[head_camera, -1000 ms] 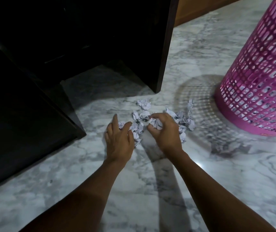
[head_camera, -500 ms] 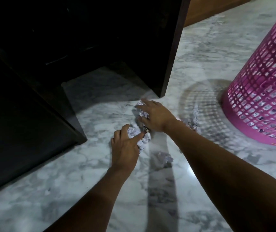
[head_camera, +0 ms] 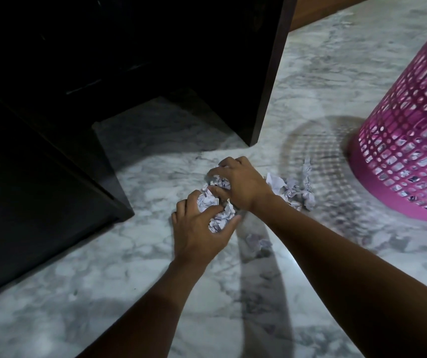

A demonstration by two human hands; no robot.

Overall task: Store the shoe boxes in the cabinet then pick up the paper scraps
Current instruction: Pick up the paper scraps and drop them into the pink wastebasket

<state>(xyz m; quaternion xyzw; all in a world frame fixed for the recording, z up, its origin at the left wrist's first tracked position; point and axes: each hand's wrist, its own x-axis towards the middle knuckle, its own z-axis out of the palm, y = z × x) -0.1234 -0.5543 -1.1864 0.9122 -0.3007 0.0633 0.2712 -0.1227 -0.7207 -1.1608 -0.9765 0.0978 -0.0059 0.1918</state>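
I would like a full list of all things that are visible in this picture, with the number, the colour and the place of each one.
paper scraps: several, crumpled, white with dark print; some in both hands, a loose bunch to the right of the right hand, one alone between the forearms
basket: one, pink, wall full of holes; on the floor at the right
cabinet: one, black; upper left, inside too dark to see
wooden strip: one, brown; top edge, behind the cabinet
floor: one, grey-white marble; under everything
left hand: one; centre, fingers curled round scraps
right hand: one; just beyond the left hand, fingers curled over scraps
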